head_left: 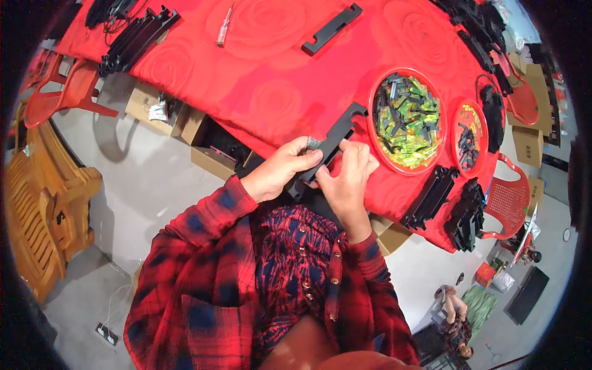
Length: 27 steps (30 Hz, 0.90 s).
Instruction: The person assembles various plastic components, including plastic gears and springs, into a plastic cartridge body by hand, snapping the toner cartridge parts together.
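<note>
A long black plastic piece [338,132] with a notch at its far end slants over the table's near edge. My left hand [285,166] grips it from the left, thumb on top. On its right side, my right hand [346,179] has thumb and fingers pinched together at the piece's edge; whatever small part they may hold is hidden. Just right of my hands stands a red-rimmed round bowl [372,132] filled with small yellow-green and black parts. A similar black piece [333,29] lies farther off on the red tablecloth [265,92].
A smaller red bowl [457,145] of little parts sits at the right. Stacked black pieces [431,196] lie by the right edge, more [137,40] at far left. A screwdriver [224,28] lies at the back. Cardboard boxes [206,163] stand below. Another person [455,317] is at lower right.
</note>
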Motion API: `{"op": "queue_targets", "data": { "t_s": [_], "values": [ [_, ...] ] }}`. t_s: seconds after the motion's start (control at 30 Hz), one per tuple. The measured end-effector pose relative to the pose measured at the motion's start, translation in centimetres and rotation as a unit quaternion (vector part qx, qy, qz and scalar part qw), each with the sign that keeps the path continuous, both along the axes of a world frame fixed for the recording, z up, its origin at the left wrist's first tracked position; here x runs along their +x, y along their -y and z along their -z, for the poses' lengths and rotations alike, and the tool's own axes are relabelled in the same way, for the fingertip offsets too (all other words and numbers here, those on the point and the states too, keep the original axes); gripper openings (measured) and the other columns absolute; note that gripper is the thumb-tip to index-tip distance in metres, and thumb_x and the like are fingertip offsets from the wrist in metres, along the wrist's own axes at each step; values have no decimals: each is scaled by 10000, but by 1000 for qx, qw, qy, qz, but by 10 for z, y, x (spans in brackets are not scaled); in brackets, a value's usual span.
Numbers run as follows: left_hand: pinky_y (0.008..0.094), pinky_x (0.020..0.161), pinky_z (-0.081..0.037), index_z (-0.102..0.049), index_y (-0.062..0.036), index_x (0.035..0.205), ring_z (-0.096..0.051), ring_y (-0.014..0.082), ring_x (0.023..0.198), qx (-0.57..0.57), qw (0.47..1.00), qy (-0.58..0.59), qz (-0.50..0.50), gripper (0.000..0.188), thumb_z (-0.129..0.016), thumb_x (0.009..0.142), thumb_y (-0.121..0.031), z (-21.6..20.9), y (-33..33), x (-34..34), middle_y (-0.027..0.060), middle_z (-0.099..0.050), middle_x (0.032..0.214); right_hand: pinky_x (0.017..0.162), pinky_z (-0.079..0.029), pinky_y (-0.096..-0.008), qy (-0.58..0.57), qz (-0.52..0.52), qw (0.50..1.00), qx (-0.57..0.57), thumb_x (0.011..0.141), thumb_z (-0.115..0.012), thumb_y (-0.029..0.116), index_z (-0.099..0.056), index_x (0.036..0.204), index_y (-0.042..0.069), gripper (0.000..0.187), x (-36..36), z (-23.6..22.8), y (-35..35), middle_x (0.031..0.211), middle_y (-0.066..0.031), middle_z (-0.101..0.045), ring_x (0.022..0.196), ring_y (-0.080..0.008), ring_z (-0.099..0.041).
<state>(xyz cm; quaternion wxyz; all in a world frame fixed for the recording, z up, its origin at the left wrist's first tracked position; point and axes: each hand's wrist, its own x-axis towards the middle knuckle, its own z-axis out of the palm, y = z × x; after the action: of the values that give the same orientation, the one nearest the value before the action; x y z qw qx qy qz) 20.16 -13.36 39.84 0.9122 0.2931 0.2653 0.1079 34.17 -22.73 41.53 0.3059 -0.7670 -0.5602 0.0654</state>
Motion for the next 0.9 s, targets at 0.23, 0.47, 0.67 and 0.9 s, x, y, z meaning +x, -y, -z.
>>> {"op": "queue_targets", "data": {
  "t_s": [0.23,0.47,0.67,0.9],
  "values": [
    [294,697,-551,-576,-58,1157,-640,127,813,-42,999,-24,-25,250,-606,1000,-251,1,4,-1,29,-642,952,911,-317,-424,-6,-6,1000,1,633,-793,144,-574,1107,35,534,4,-1,1,1039,-114,-586,1027,-285,-528],
    [290,690,-553,-576,-48,1158,-646,130,821,-42,997,-30,-54,251,-623,990,-228,1,10,-2,33,-651,952,906,-324,-424,-3,-7,1000,-2,611,-821,154,-583,1108,34,564,3,3,2,1044,-115,-585,1038,-289,-528],
    [293,672,-554,-561,-37,1186,-653,140,796,-30,997,-25,-72,269,-627,986,-204,5,12,-3,44,-652,941,891,-336,-418,7,-21,1000,18,600,-823,159,-587,1092,40,559,4,11,5,1037,-115,-586,1020,-293,-531],
    [300,652,-559,-540,-18,1224,-658,153,782,-25,994,-22,-105,297,-629,981,-162,8,15,-2,62,-654,930,893,-339,-418,-2,-3,1000,15,610,-816,136,-589,1097,41,546,-1,14,6,1033,-114,-583,1014,-292,-527]
  ]
}}
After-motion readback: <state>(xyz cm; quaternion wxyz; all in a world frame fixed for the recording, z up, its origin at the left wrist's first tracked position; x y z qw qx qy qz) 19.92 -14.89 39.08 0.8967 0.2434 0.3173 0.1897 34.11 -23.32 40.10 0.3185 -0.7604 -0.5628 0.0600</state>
